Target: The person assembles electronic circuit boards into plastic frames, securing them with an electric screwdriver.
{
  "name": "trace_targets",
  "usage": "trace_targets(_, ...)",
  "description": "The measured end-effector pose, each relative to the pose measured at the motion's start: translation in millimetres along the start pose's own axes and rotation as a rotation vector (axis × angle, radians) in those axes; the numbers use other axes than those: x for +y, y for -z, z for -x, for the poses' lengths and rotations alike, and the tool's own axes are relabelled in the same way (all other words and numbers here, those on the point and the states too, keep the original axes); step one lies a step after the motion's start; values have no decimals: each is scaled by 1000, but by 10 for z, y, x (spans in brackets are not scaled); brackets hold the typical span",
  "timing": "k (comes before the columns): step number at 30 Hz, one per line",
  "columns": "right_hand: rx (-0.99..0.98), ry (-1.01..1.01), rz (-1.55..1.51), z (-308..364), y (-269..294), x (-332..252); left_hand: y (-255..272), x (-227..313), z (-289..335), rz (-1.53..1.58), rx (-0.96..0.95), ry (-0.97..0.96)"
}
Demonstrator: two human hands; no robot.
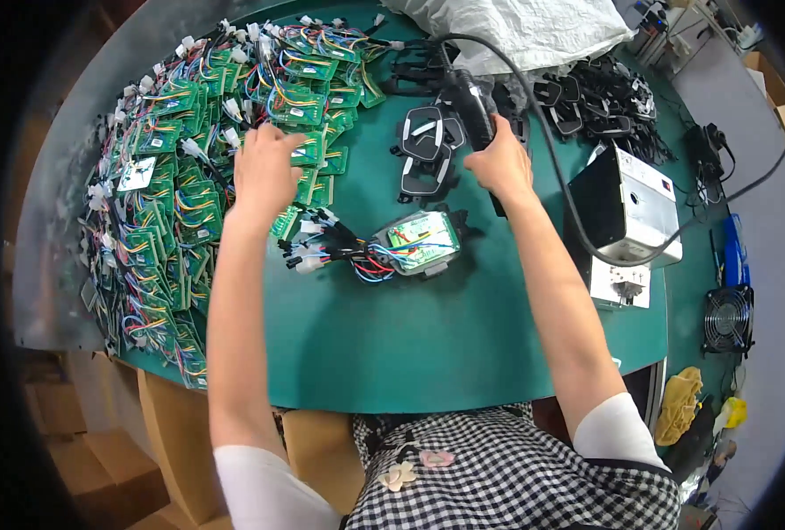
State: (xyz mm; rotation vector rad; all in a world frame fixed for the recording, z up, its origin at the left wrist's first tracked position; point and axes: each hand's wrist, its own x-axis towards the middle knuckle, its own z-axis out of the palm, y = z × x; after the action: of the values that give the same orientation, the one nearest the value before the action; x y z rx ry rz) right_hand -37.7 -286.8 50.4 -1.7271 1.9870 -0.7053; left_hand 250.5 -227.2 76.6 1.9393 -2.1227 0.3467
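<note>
My right hand (504,163) is closed around a black electric screwdriver (472,110) with a cable at its upper end. My left hand (266,168) is over the right part of a pile of green circuit boards (300,115), fingers partly apart. I see nothing held in it. Between my forearms lies a black plastic housing (445,268) with a green circuit board (423,238) in it. Red, blue and black wires (357,252) with white and black connectors run out of it to the left. Beyond it lie black and grey plastic frames (423,146).
A white and black box-shaped device (635,203) stands on the right of the green table (392,353). The black cable (547,132) loops over toward it. At the back are a white sack (525,31) and more black plastic parts (600,97). A small fan (729,320) is off the right side.
</note>
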Motion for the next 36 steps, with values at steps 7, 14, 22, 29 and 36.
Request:
trace_targets(7,-300,-116,-138,-43,-354,-98,-65,-125,-350,-101,-160,73)
trace_targets(14,212,105,132,353,541,-443,416,-411,-91,1063,477,166)
trace_targets(22,191,973,195,1974,767,579,1167,497,1026,468,404,62)
trace_targets(29,-23,803,-101,2215,979,1166,706,1443,1651,453,216,47)
trace_targets(36,670,687,-1201,1748,1799,1003,294,2493,1928,492,-254,-128)
